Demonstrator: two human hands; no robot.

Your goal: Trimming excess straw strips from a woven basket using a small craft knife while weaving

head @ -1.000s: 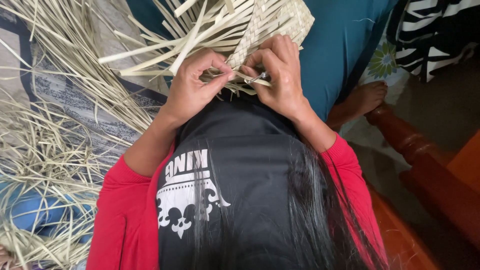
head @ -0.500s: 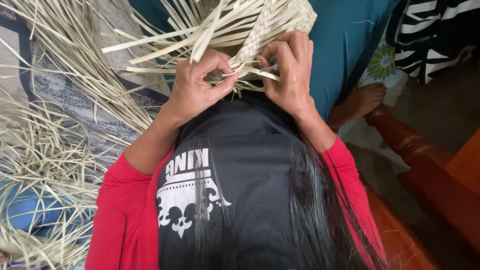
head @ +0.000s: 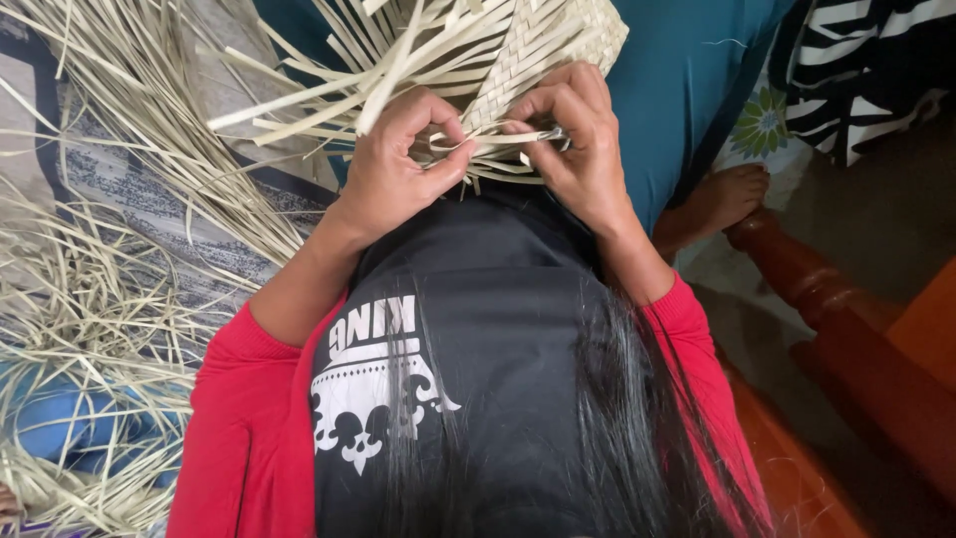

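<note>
At lap: left hand (head: pixel 398 164) and right hand (head: pixel 578 139) pinching pale strip (head: pixel 493 139) of woven mat (head: pixel 543 45); loose straw (head: pixel 110 299) on floor

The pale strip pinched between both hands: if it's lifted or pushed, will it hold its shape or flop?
The pale strip is thin and flat and curves between the left hand and the right hand, so it probably bends easily. Loose strips jutting from the woven piece stay fairly straight, suggesting some springiness. It looks light, and a push would likely just deflect it.
</note>
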